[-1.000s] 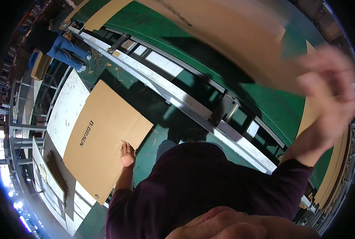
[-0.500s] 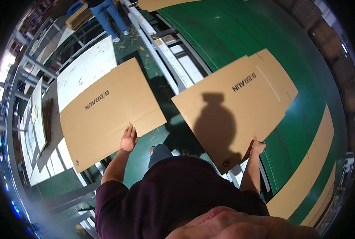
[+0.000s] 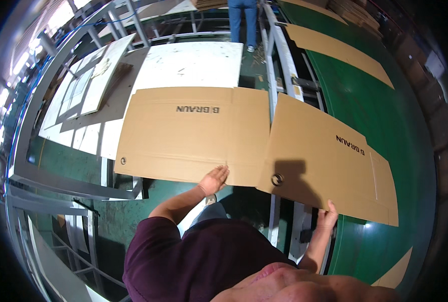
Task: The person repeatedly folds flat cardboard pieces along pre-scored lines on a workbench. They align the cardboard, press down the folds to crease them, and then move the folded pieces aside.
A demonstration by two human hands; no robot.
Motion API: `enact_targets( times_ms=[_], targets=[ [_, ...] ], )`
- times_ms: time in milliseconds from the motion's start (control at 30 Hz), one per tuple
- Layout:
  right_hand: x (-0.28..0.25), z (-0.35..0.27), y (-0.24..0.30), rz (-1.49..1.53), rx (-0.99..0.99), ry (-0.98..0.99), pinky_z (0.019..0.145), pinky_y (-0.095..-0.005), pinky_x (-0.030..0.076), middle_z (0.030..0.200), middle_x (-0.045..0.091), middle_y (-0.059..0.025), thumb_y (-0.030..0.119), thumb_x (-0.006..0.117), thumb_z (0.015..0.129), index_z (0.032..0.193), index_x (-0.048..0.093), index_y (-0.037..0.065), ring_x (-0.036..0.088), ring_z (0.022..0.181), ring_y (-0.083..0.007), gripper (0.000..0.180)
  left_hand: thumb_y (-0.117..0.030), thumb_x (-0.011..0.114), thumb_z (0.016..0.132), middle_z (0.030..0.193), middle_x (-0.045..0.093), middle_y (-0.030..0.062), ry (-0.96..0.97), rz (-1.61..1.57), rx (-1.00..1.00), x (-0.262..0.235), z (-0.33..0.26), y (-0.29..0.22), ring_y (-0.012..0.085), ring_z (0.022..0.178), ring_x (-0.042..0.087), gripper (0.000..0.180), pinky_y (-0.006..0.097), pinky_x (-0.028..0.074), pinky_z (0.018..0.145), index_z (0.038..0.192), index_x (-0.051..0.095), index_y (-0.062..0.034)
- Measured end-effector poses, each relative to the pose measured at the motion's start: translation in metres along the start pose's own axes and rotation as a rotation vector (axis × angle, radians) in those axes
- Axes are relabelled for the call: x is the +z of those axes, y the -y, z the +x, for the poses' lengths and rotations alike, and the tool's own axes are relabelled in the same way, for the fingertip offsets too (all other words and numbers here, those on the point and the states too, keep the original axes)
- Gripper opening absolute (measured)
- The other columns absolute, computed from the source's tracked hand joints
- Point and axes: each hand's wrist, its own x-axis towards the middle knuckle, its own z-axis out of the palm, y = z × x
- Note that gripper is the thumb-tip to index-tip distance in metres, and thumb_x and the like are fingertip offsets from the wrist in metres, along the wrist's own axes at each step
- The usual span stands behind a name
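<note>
My left hand (image 3: pixel 215 180) lies flat near the near edge of a printed brown cardboard sheet (image 3: pixel 178 136), its fingers stretched out. That sheet rests partly on a white board (image 3: pixel 194 63), and its right part reaches past the board. My right hand (image 3: pixel 327 216) grips the near edge of a second printed cardboard sheet (image 3: pixel 309 146), thumb on top and the other fingers mostly hidden. This sheet slants down to the right, partly over the green conveyor belt (image 3: pixel 334 75). Its left end meets the first sheet's right end; whether they overlap I cannot tell. A dark shadow falls across it.
More cardboard sheets (image 3: pixel 339 50) lie along the belt, one (image 3: pixel 395 272) at the near right. A metal frame rail (image 3: pixel 73 181) runs at the left. Beyond the white board stands a person in blue trousers (image 3: pixel 242 22). Cardboard (image 3: pixel 354 17) is stacked at the far right.
The view has turned. The gap between the two sheets has closed, the right-hand sheet having come toward the left one. Both hands keep their places on the sheets.
</note>
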Motion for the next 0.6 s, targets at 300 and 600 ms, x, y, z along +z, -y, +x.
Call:
enact_targets(
  times_ms=[300,600],
  targets=[
    [0.205,-0.128,-0.248,0.017,0.83,0.37,0.089,-0.0441,0.05,0.123,0.051,-0.0186,0.024,0.054,0.091,0.129,0.039,0.001,0.055,0.105,-0.0353,0.046,-0.03,0.056,0.084,0.112,0.058,0.0206,-0.132,-0.193,-0.144,0.021,-0.021,0.004,0.0307,0.104,0.057,0.038,0.04,0.045,0.091,0.107,0.06,-0.001],
    [0.306,-0.199,-0.348,-0.185,1.223,0.396,0.105,-0.0475,0.039,0.131,0.043,-0.0261,0.022,0.043,0.099,0.129,0.033,-0.007,0.043,0.124,-0.0375,0.043,-0.027,0.057,0.084,0.102,0.062,0.0182,0.337,-0.53,-0.321,0.022,-0.106,0.013,0.0296,0.095,0.059,0.028,0.037,0.048,0.084,0.097,0.062,-0.0032]
  ],
)
